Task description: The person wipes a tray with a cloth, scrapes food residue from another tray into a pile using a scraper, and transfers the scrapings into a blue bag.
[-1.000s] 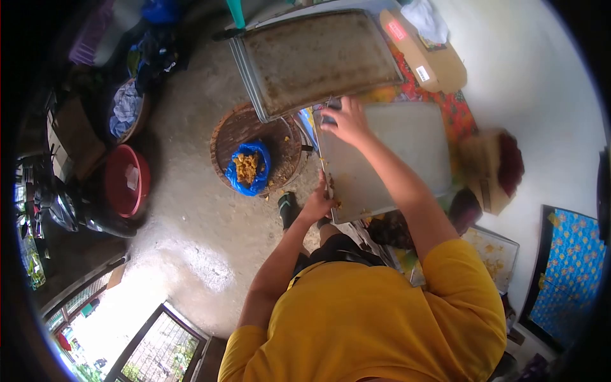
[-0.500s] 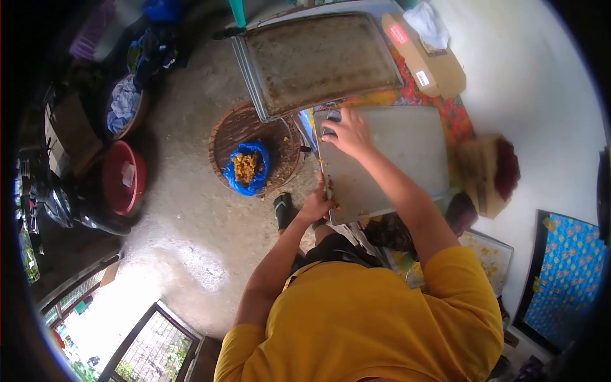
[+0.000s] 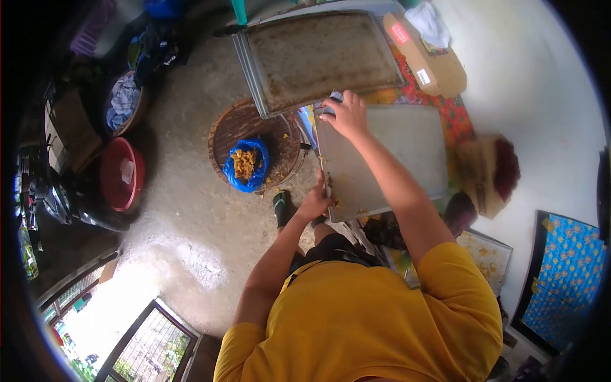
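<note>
A flat metal tray [image 3: 388,156] lies on a table with a red floral cloth, yellow-brown bits along its left edge. My left hand [image 3: 316,201] grips the lower part of that edge. At the tray's upper left corner is my right hand [image 3: 349,116], its fingers bent around a small greyish tool [image 3: 335,97], mostly hidden by the hand. Beyond them, a stack of stained trays [image 3: 324,60] sits at the far side. A blue plastic bag [image 3: 239,181] holding yellow-brown crumbly scraps [image 3: 245,163] rests on a round wooden stool [image 3: 223,130] to the left.
Behind the tray, a cardboard box [image 3: 439,70] lies by the wall. A red basin [image 3: 121,175] and a laundry basket [image 3: 140,108] stand on the floor at left. Another tray with yellow bits [image 3: 489,258] is at lower right, near a blue patterned panel [image 3: 566,280].
My right hand has moved slightly away from me along the tray's left edge, to the upper corner, with the small tool. My left hand has stayed at the edge.
</note>
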`<state>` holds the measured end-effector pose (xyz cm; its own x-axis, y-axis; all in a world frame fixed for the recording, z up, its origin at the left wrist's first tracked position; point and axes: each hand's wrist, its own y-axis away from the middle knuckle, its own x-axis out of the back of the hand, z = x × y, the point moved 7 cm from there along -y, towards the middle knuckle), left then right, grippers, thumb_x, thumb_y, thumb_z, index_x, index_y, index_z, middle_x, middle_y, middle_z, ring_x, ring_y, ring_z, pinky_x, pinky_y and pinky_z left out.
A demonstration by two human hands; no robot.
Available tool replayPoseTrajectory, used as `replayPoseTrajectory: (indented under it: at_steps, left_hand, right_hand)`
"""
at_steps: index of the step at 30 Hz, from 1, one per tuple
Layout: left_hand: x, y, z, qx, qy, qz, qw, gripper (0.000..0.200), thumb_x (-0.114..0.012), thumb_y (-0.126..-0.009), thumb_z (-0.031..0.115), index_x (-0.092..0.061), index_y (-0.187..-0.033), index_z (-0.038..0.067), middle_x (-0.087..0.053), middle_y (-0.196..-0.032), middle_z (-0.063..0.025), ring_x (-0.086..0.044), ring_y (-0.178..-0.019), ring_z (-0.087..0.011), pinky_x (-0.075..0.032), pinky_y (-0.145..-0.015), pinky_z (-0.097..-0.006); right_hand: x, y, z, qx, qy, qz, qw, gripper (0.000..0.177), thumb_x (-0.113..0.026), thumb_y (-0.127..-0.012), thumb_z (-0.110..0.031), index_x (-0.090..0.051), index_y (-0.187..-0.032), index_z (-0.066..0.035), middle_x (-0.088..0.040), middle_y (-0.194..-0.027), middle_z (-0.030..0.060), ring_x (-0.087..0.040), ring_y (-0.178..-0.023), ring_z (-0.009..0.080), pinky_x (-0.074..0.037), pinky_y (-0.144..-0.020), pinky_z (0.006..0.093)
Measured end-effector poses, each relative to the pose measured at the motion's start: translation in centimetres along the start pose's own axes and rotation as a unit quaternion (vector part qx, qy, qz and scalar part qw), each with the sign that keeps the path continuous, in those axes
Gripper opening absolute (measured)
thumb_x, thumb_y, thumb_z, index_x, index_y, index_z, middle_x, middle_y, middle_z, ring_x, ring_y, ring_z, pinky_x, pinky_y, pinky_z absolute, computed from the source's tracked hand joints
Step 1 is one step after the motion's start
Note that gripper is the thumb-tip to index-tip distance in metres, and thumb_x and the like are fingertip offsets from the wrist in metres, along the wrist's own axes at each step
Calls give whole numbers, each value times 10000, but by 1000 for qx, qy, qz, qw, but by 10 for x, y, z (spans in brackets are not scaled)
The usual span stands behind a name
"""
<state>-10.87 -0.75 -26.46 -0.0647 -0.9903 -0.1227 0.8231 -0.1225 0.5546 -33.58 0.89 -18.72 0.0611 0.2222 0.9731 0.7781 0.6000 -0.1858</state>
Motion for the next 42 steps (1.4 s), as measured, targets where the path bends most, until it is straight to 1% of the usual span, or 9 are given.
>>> replayPoseTrajectory:
  at_steps: [3,7,10,14,19,25,34,38,42]
  left_hand:
    - [0,-3,-13,-20,12,9,1000,1000,-531,-736,-10,107,-1490,145,-615,-803,-161,-587,-512,-212,-492,-491,-319]
    - [0,-4,-18,-37,58,11,998,970,-537,-737,-10,47,-1499,131,-615,-798,-154,-590,-523,-195,-495,-486,-301]
    - [0,-3,-22,13,42,-18,999,913,-526,-767,-27,-7,-1505,118,-641,-1013,-158,-634,-676,-179,-535,-526,-282]
    - [1,-1,-15,-1,77,-21,997,727,-545,-774,-9,-278,-1446,63,-645,-991,-147,-642,-681,-173,-536,-533,-270]
    - [2,-6,-36,16,56,-35,998,529,-549,-762,12,-505,-1290,-8,-651,-975,-137,-653,-699,-167,-544,-561,-268]
    - [1,6,-31,23,221,-54,974,514,-518,-737,2,-517,-1245,-77,-652,-994,-125,-662,-727,-182,-552,-602,-270]
    - [6,6,-26,50,159,-43,985,417,-529,-787,32,-558,-1188,-80,-653,-960,-115,-645,-679,-166,-551,-623,-260]
    - [6,-4,-31,54,133,-25,989,347,-549,-871,99,-570,-1176,-65,-646,-904,-107,-645,-658,-162,-557,-598,-270]
    - [9,-2,-35,51,128,0,990,320,-538,-901,111,-576,-1164,-66,-646,-899,-110,-644,-649,-166,-561,-570,-279]
  right_hand:
    - [0,18,-1,48,-7,50,998,315,-716,-720,-468,-669,-977,-292,-462,-1004,90,-474,-982,287,-379,-817,406]
    - [2,83,-10,74,-50,-50,995,342,-702,-727,-487,-666,-1013,-303,-458,-988,87,-480,-968,295,-385,-809,405]
    - [8,100,-19,107,-66,-75,989,337,-695,-729,-492,-659,-994,-289,-463,-970,86,-485,-953,296,-388,-791,402]
    - [-1,53,11,6,-56,11,998,313,-695,-730,-488,-650,-959,-279,-465,-941,94,-490,-929,302,-388,-757,415]
    - [11,107,-6,64,-61,-30,996,322,-705,-719,-489,-661,-982,-308,-451,-979,87,-491,-949,309,-404,-807,419]
    - [11,114,2,48,-76,-6,996,324,-708,-720,-474,-675,-995,-307,-455,-969,85,-496,-934,306,-412,-780,416]
    - [22,140,-23,113,-82,-40,989,300,-699,-731,-457,-684,-992,-309,-474,-941,71,-484,-922,271,-382,-762,388]
    - [18,99,-9,24,-60,-20,998,293,-700,-730,-449,-691,-984,-302,-481,-959,73,-485,-960,274,-388,-795,381]
    - [16,139,-21,124,-91,-67,986,296,-696,-738,-455,-691,-986,-295,-485,-981,84,-488,-969,281,-388,-812,389]
